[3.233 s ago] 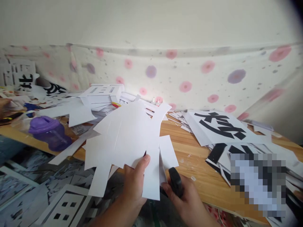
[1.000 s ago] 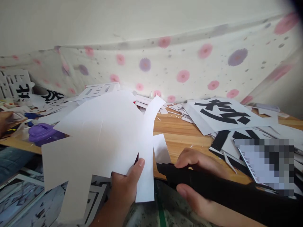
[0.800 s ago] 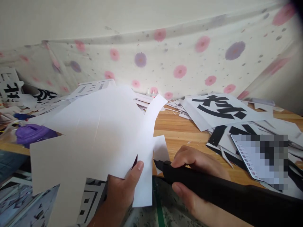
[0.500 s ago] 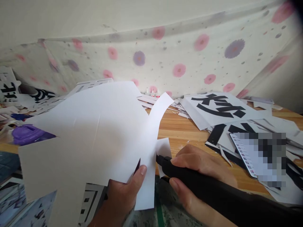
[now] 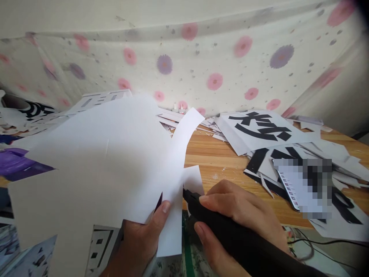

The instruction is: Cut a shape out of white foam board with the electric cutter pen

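Observation:
A large white sheet (image 5: pixel 95 165) with cut-out edges fills the left and centre, and a curved strip rises at its right side. My left hand (image 5: pixel 144 238) grips its lower edge, thumb on top and the other fingers hidden underneath. In my right hand (image 5: pixel 239 215) is a thick black pen-like tool (image 5: pixel 225 227), pinched between thumb and fingers. The tool's narrow tip touches or nearly touches the right edge of the sheet. Behind that edge a smaller white piece (image 5: pixel 194 179) shows.
On the wooden table (image 5: pixel 210 154) at the right lie a sheet with black characters (image 5: pixel 259 127), a heap of offcuts and a phone (image 5: pixel 288 188). Purple material (image 5: pixel 20 163) is at the left. Small bottles stand at the back. Cables (image 5: pixel 325 242) hang at the lower right.
The view has shifted, so the sheet and both hands appear a little farther left. Cables have come into sight at the lower right. Both holds are the same.

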The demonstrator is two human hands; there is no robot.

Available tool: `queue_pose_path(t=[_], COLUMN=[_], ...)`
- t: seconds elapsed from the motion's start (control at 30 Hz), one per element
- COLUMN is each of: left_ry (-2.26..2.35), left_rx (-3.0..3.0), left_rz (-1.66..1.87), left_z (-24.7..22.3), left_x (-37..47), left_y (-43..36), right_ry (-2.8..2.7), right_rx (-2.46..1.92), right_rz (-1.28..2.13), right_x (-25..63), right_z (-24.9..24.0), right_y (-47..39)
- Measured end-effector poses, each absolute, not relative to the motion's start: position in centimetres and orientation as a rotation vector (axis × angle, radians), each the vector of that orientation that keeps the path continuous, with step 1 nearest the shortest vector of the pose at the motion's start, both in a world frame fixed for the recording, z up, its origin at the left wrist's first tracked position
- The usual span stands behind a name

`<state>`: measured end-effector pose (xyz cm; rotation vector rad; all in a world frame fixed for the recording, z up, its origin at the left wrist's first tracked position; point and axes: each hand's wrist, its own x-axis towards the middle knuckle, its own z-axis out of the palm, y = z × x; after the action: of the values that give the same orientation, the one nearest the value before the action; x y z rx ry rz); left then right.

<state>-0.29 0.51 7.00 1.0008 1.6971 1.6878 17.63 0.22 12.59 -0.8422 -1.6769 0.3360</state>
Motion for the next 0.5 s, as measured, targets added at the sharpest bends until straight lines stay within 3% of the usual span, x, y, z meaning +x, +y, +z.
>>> queue_pose_path(t=[0.5], left_ry=[1.745], left_rx=[1.074], left_rz=[1.600], left_z=[6.83], left_x=[-1.02], left_y=[0.32], right_ry=[-1.687], right_rx=[-0.669], right_rz=[0.180], right_x=[17.48], right_z=[12.76], right_y=[0.92])
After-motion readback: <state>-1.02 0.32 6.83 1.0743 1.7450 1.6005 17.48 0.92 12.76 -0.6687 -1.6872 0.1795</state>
